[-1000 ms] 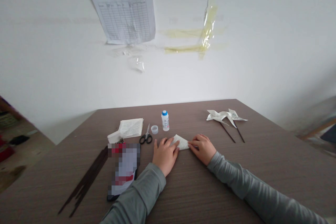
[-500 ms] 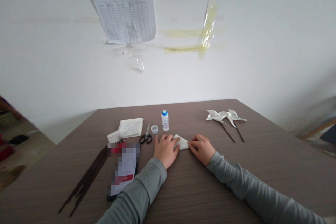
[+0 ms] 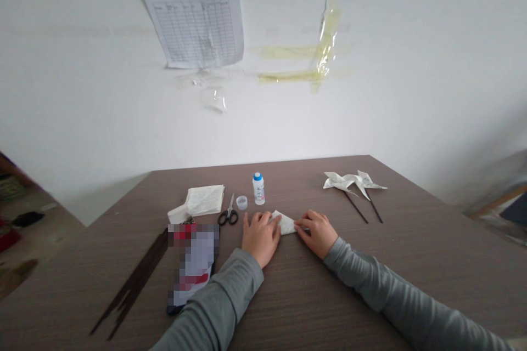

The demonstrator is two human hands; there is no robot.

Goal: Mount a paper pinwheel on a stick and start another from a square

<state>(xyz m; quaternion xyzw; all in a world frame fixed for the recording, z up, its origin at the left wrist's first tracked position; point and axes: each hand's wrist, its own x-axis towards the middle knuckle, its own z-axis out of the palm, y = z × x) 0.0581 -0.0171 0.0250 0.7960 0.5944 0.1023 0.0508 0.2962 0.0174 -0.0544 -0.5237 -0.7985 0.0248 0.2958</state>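
Observation:
A folded triangle of white paper [image 3: 286, 224] lies on the brown table between my two hands. My left hand [image 3: 262, 235] rests over its left part with the fingers spread, pressing it down; that part of the paper is hidden. The right corner of the paper is pinched between the thumb and fingers of my right hand [image 3: 316, 232]. Just beyond my left hand stand a white glue bottle [image 3: 259, 191] with a blue cap and a small clear plastic cup [image 3: 241, 203]. Black-handled scissors [image 3: 229, 214] lie left of them.
Two paper pinwheels [image 3: 338, 182] on dark sticks lie at the back right. To the left are a stack of paper sheets [image 3: 205, 200], a bundle of dark sticks [image 3: 135, 282] and a phone [image 3: 195, 269] with a blurred screen. A wall [image 3: 288, 126] rises behind the table [image 3: 313, 301].
Almost nothing differs. Both hands stay on the folded paper, and the view has shifted very slightly.

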